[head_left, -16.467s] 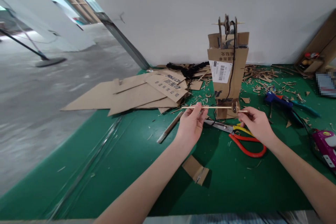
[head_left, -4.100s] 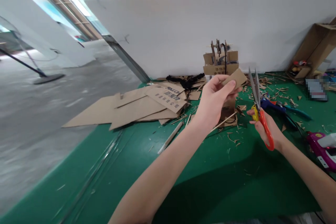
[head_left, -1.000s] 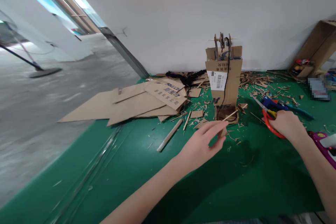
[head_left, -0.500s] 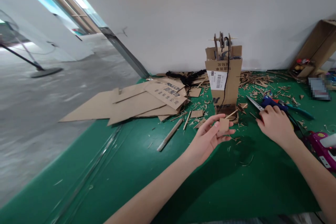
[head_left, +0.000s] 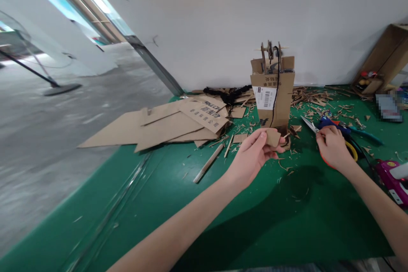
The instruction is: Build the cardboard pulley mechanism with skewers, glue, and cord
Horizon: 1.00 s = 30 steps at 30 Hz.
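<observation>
My left hand (head_left: 255,151) pinches a small cardboard piece (head_left: 273,137) between thumb and fingers, in front of the cardboard tower. A thin wooden stick pokes out just beyond the piece; whether it is held too, I cannot tell. The cardboard tower (head_left: 276,97) stands upright with a printed label, a black cord down its front and discs on an axle at its top. To the right, my right hand (head_left: 333,146) is closed on the scissors (head_left: 310,125) near the base of the blades, which point away to the left. My palm hides part of the handles.
Flat cardboard sheets (head_left: 172,126) lie left of the tower, near a loose stick (head_left: 208,163). Cardboard scraps (head_left: 310,97) cover the back of the green table (head_left: 287,225). A blue tool (head_left: 334,124) and a magenta device (head_left: 390,174) sit right; a cardboard box (head_left: 382,59) leans behind.
The cardboard piece in my left hand has turned and risen slightly. My right hand has closed more tightly around the scissors, and the lower blade no longer shows.
</observation>
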### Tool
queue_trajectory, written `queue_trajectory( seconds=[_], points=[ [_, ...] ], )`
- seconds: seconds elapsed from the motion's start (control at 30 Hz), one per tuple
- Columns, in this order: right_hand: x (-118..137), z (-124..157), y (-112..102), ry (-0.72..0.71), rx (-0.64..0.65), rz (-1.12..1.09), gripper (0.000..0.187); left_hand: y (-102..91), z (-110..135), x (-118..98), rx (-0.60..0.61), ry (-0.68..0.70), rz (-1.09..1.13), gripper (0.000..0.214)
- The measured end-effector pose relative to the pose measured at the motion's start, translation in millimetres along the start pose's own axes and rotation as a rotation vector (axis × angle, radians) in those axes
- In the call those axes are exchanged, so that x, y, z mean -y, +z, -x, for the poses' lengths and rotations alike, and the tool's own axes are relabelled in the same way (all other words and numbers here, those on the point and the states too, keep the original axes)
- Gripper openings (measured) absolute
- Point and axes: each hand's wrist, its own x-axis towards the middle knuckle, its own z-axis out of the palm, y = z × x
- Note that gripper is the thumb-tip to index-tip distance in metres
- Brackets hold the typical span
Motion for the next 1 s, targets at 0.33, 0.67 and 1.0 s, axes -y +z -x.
queue_trajectory(
  seconds=[0.33,0.67,1.0],
  points=[
    [60,19,-43,-0.332,-0.091,-0.216,0.016,16.4,-29,11,-0.105,0.02,-0.076,0.025],
    [68,19,-40,-0.48,-0.308,0.034,0.013,11.8,-29,20,0.054,0.097,-0.335,0.015],
    [72,21,-36,-0.541,-0.316,0.074,0.02,-2.1,-35,34,0.024,0.295,-0.748,0.018]
  ],
)
